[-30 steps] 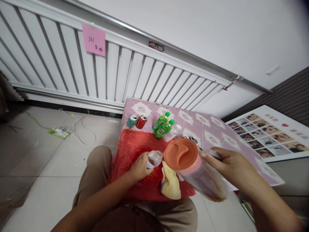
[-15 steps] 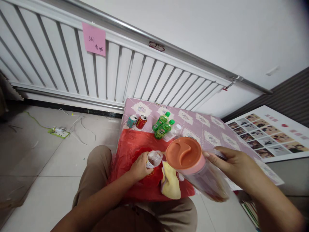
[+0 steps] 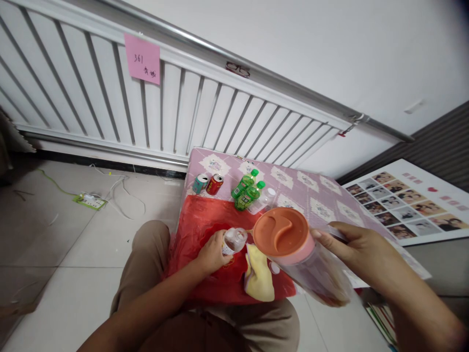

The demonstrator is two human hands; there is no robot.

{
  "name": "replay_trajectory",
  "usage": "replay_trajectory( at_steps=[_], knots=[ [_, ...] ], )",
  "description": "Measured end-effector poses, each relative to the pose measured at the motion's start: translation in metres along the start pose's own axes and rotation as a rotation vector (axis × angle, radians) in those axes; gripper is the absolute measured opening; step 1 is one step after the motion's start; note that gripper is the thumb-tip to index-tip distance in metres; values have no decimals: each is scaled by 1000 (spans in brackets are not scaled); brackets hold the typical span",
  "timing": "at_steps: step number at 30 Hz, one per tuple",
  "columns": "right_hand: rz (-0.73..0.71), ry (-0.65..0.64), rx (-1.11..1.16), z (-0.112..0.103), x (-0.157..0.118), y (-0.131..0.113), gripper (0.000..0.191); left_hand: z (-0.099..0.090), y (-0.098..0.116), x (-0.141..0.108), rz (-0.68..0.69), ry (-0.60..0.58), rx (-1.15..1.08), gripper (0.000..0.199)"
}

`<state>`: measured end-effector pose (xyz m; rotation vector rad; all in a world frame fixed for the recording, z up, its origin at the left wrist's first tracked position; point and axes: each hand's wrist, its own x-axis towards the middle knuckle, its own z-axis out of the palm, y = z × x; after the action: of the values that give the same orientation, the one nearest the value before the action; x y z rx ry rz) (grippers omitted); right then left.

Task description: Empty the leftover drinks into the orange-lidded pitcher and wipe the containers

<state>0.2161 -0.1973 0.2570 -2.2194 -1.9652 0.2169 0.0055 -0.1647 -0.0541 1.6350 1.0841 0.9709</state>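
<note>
My left hand [image 3: 211, 255] is wrapped around a small clear bottle [image 3: 235, 238] with a white label, its uncapped mouth tilted to the right. By its handle, my right hand [image 3: 357, 252] grips a clear pitcher [image 3: 281, 232] with an orange lid, tipped toward the bottle. The pitcher's spout is at the bottle's mouth; whether they touch I cannot tell. Some brown liquid shows low in the pitcher. Below the spout, a folded yellow cloth [image 3: 261, 278] lies on the red plastic sheet [image 3: 205, 212], with a white cap [image 3: 274, 267] beside it.
Beyond the sheet, on the flowered tabletop [image 3: 326, 210], stand a teal can [image 3: 201, 184], a red can [image 3: 215, 185], two green bottles [image 3: 247, 196] and a clear bottle [image 3: 269, 196]. A white radiator [image 3: 220, 117] runs behind. A photo board [image 3: 410, 205] leans at the right.
The pitcher has shifted very slightly to the right, along with my right hand. My left hand and the bottle stay nearly in place.
</note>
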Motion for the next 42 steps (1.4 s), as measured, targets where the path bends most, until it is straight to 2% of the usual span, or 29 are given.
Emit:
replay_trajectory(
  at_steps=[30, 42],
  knots=[
    [-3, 18, 61, -3, -4, -4, 61, -1, -1, 0, -8, -9, 6, 74],
    [5, 17, 40, -8, -6, -9, 68, -1, -2, 1, -8, -22, 24, 73]
  ],
)
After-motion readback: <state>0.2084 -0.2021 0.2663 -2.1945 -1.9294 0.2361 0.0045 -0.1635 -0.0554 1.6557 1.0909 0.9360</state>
